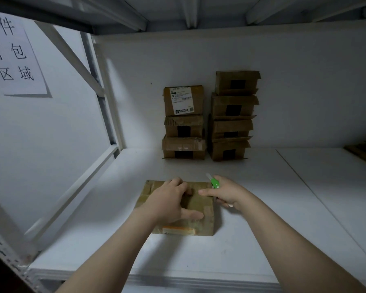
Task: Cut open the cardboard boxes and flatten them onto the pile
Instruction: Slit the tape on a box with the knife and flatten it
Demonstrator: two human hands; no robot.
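Just one box (178,208) on the shelf (262,218) up front, taped shut and not cut yet, with seven more stacked (207,121) at the back wall, so barely started. Left hand (167,201) flat on top with fingers spread, right hand (224,194) curled round a green knife (214,182) at the far right corner.

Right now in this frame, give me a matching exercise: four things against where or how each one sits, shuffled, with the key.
Things:
1. left hand
2. green cutter
3. labelled box
4. paper sign

Places or states:
A. on top of the left stack at the back wall
B. pressed flat on the near box
C. stuck to the left side panel
D. gripped in the right hand, blade pointing away

Pairs: 1-B, 2-D, 3-A, 4-C
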